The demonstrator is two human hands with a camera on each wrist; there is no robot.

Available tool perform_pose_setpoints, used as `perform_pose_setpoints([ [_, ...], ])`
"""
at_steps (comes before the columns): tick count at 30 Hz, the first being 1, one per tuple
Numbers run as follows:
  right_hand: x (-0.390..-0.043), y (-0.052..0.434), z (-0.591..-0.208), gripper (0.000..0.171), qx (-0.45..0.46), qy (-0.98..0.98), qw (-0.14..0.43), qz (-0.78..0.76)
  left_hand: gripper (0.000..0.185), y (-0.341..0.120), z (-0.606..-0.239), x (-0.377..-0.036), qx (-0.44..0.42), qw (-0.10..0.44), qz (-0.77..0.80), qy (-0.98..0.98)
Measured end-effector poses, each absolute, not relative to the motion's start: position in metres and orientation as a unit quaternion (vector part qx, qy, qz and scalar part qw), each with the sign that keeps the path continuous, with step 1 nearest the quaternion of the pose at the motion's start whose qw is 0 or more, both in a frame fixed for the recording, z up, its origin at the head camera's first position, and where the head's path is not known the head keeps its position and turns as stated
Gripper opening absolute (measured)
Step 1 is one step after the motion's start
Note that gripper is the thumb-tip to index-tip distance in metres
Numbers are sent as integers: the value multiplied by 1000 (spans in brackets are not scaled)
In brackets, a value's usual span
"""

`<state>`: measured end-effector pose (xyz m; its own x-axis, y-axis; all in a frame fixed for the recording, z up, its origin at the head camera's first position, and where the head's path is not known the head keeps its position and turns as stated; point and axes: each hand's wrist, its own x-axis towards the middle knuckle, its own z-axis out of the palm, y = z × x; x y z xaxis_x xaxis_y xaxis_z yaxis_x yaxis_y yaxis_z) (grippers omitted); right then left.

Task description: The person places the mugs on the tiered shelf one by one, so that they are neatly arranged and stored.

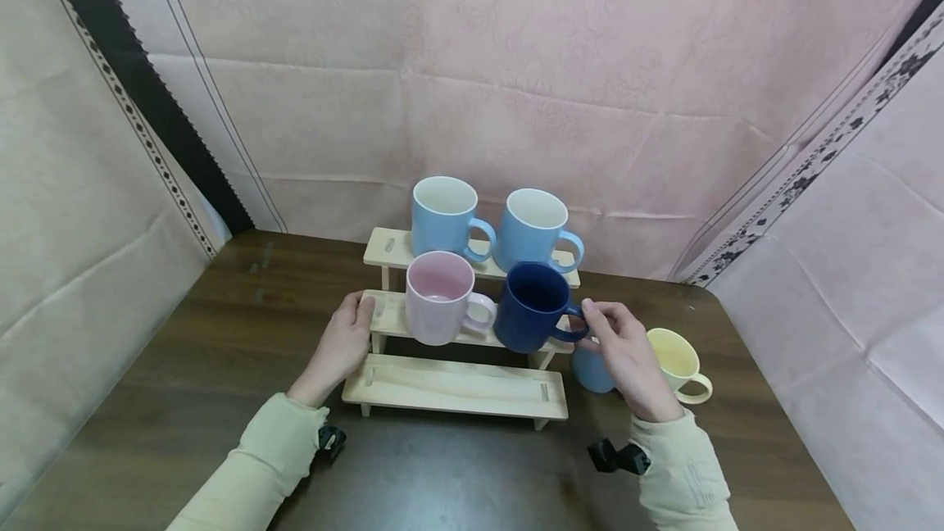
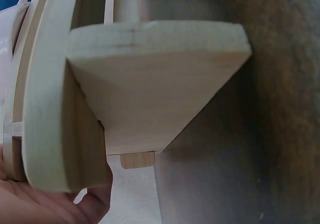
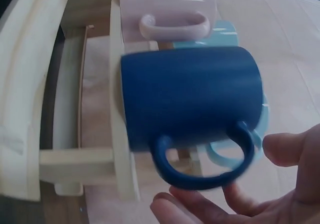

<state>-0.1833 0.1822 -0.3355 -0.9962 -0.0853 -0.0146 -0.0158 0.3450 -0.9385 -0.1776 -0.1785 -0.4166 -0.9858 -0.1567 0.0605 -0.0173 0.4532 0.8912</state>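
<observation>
Plainly a navy mug, on the middle step of a wooden rack; by its handle, right hand, fingers spread, contact unclear; pinching the step's end with left hand, fingertips partly hidden; behind right hand, blue object mostly covered.

Soft, fairly even light leaves pale glare on the near tabletop and dark shadow beneath the rack; both wrist views are softly blurred.
</observation>
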Motion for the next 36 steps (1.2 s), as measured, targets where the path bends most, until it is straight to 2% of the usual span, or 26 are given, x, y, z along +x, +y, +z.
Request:
perform_pose_setpoints([
  [5,-172,198,-331,54,-21,820,-16,-572,55,-179,-417,-178,48,68,-523,-848],
  [11,-162,222,-343,34,47,794,-155,-585,54,-179,-417,-179,49,69,-523,-848],
  [15,-157,241,-357,30,92,823,-202,-523,53,-179,-417,-178,50,69,-523,-848],
  [20,-148,258,-377,32,123,874,-221,-414,54,-178,-417,-178,50,68,-523,-848],
  [24,-144,266,-393,28,119,897,-227,-359,54,-178,-417,-178,47,69,-521,-849],
  [36,-147,263,-420,22,70,925,-220,-302,54,-178,-416,-177,48,74,-518,-851],
])
